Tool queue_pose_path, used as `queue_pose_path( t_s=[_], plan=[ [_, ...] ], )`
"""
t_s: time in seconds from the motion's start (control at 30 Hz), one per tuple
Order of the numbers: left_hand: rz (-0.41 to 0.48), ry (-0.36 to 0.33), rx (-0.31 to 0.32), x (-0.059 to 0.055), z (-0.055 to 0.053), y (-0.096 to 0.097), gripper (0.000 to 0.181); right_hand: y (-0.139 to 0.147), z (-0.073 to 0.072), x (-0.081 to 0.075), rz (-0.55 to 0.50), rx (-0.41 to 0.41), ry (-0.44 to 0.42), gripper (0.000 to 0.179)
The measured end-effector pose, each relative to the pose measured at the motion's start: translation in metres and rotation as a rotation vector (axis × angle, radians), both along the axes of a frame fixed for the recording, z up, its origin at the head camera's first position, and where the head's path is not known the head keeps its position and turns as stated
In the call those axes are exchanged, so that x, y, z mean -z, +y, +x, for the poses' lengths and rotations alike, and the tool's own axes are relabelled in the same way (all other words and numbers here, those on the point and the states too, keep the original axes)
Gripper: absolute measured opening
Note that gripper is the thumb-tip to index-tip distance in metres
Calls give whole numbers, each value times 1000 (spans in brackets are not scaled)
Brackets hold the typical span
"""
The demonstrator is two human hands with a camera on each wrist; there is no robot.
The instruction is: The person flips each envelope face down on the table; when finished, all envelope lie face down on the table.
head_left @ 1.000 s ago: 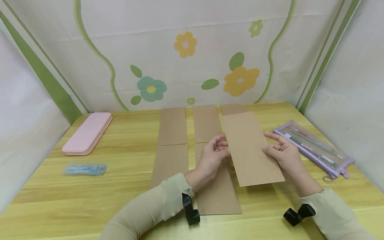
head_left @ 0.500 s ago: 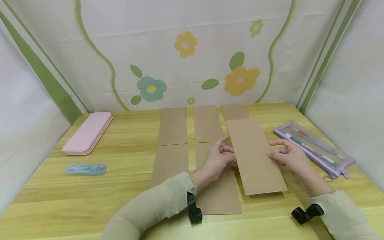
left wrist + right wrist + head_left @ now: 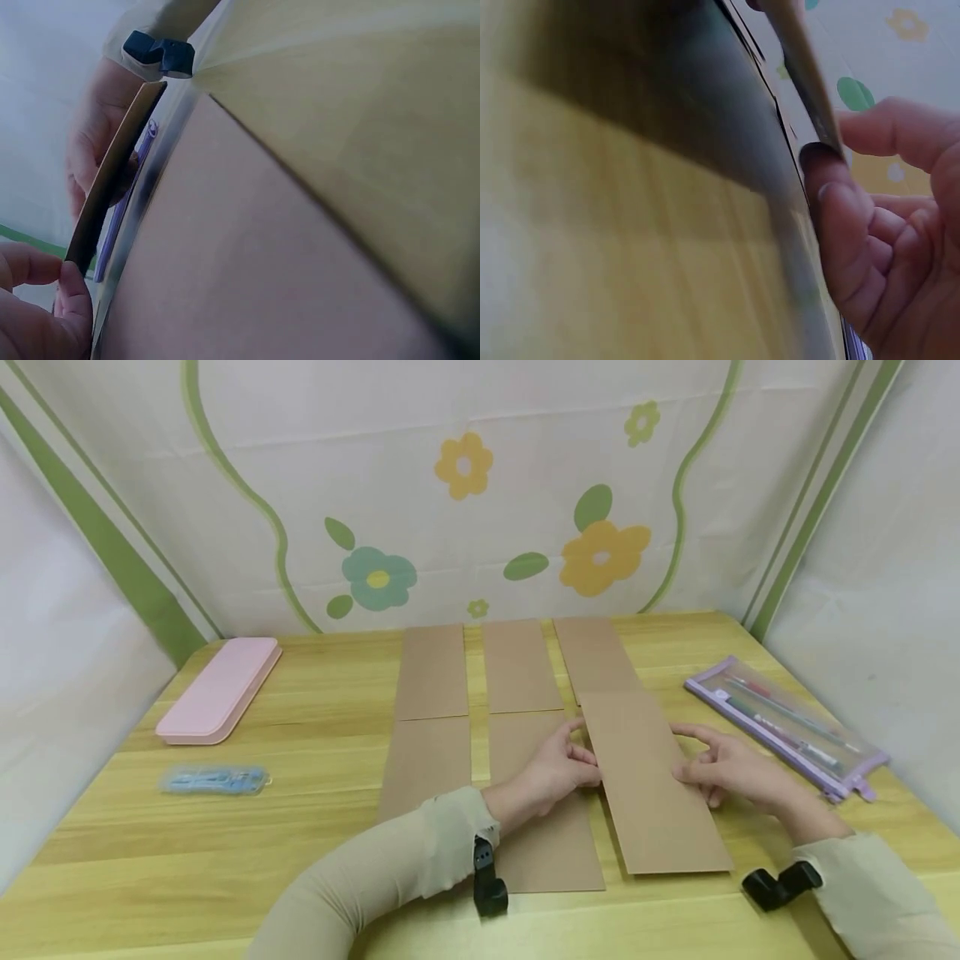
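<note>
Both hands hold a brown rectangular cardboard sheet [image 3: 656,793] by its long sides, just above the table. My left hand [image 3: 551,774] pinches the left edge between thumb and fingers. On the opposite edge, my right hand [image 3: 738,774] pinches with thumb and fingertips. In the left wrist view the cardboard [image 3: 120,165] is seen edge-on, lifted off the tabletop. The right wrist view shows the right thumb and fingers on its edge, with a shadow cast below. Another cardboard sheet [image 3: 596,652] lies behind the held one, whose far end overlaps it in the head view.
More brown sheets lie in two columns to the left, including a near middle sheet [image 3: 551,860] under the left forearm and a far left sheet [image 3: 432,672]. A pink case [image 3: 217,691] and a blue packet [image 3: 215,780] lie at left, a purple-edged pen pouch [image 3: 787,727] at right.
Both hands have brought the cardboard sheet nearer the person, slightly right and lower toward the table. More of the far right sheet now shows behind it.
</note>
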State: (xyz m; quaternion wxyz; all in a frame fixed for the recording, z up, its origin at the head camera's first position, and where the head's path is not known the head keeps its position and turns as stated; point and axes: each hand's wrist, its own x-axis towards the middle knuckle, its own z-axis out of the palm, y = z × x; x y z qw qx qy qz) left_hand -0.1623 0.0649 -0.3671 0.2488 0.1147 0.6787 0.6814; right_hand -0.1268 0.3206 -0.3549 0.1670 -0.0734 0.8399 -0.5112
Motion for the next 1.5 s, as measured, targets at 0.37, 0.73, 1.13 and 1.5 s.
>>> queue_pose_path(
  t_s=[0.37, 0.73, 1.13, 1.5],
  plan=[
    [-74, -70, 69, 1, 2, 0, 72, 5, 4, -1, 89, -55, -65, 83],
    [-107, -67, 136, -1, 2, -1, 66, -6, 7, -6, 347, 1, -6, 86],
    [-176, 5, 157, -2, 2, -2, 66, -11, 7, -7, 412, 20, -4, 84],
    [-60, -7, 126, -15, 0, -15, 67, -14, 7, -21, 365, 13, 104, 76]
  ],
)
